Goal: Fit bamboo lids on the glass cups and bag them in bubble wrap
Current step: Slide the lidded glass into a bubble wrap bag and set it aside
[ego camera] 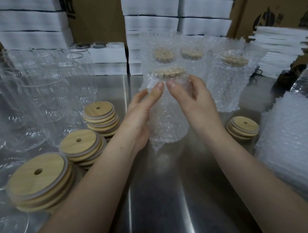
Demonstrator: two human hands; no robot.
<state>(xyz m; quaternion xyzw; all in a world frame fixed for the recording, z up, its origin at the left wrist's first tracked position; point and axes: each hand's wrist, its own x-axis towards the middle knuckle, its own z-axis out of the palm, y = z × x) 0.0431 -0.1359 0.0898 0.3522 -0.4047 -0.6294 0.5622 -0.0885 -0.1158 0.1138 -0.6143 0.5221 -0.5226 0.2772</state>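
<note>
Left hand (138, 117) and right hand (195, 99) grasp bagged glass cup (168, 122) from opposite sides, thumbs on near face, fingers curled round far side. Cup upright over steel table (163, 187); contact with table: cannot tell. Bamboo lid (170, 72) sits on cup inside bubble wrap. More wrapped cups (233, 75) stand behind. Lid stacks (81, 146) and bare glass cups (31, 98) at left. Bubble-wrap bag pile (292, 144) at right.

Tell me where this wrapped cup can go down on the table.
Bare steel table runs down the middle toward you, bordered by the lid stacks left and the bubble wrap pile right. Far left is crowded with glass cups; wrapped cups fill the back.
</note>
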